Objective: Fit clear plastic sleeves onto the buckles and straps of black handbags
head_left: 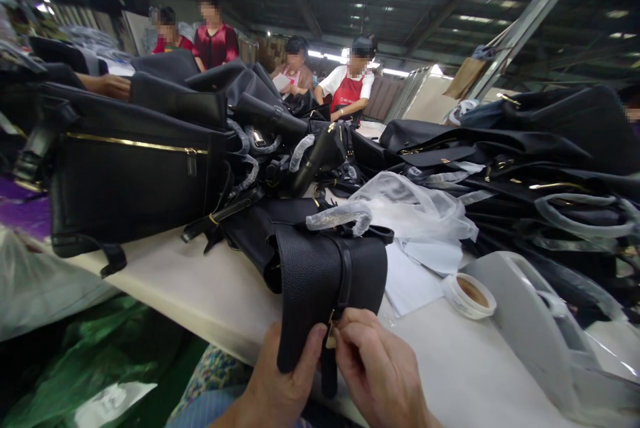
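Note:
A black leather bag [310, 268] lies at the table's near edge, its flap and strap facing me. My left hand [283, 375] grips the flap's lower left edge, thumb on top. My right hand [377, 361] is closed, its fingertips pinched at a small gold-coloured buckle [331, 333] on the strap [345, 275]. What exactly the right fingertips pinch is partly hidden by them. Clear plastic wrap [340, 217] covers the bag's handle. The strap's loose end [329, 375] hangs down between my hands.
A roll of tape [470, 295] and a grey tape dispenser [530, 328] stand on the right. White paper sheets [413, 281] and crumpled clear plastic [410, 201] lie behind. Black bags [135, 181] pile up left and right [500, 141]. Several co-workers, one in a red apron [347, 95], are across the table.

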Available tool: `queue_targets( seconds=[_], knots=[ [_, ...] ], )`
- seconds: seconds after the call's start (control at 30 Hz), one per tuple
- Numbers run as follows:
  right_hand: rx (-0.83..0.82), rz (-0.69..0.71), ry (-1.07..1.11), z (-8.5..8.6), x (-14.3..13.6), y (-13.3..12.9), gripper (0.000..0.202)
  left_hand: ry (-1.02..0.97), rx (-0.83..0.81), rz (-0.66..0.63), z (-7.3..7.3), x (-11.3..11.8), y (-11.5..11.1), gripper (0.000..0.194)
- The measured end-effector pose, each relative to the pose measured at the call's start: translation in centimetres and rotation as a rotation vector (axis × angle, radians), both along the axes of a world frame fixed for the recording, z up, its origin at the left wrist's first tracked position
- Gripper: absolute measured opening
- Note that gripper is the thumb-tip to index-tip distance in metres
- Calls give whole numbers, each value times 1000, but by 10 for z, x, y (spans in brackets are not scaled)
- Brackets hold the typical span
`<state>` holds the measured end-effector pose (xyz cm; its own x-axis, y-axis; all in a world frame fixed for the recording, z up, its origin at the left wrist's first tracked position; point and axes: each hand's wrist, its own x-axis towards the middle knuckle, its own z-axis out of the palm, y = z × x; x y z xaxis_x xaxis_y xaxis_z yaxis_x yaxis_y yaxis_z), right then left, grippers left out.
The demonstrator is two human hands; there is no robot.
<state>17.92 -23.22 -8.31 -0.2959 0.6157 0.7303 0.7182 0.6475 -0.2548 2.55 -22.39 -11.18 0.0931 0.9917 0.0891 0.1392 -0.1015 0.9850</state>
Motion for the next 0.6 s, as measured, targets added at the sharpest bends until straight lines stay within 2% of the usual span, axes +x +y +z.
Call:
queue_targets(
  seconds=[0.2, 0.3, 0.4, 0.5, 0.6],
  knots=[
    [-292, -30, 277, -7, -2, -5, 14, -19, 69, -78, 6, -3, 4, 29],
    [-324, -3, 412, -7, -5, -5, 20, -39, 118, -86, 6, -3, 6, 25],
    [-332, 57, 511, -8, -6, -2, 23, -33, 111, -50, 1, -2, 5, 29],
    [-334, 114, 461, -8, -2, -1, 21, -4, 31, 22, -6, -2, 1, 31],
    [-285, 142, 326, -7, 5, 0, 18, -7, -62, -24, -10, -4, -1, 36]
  ],
)
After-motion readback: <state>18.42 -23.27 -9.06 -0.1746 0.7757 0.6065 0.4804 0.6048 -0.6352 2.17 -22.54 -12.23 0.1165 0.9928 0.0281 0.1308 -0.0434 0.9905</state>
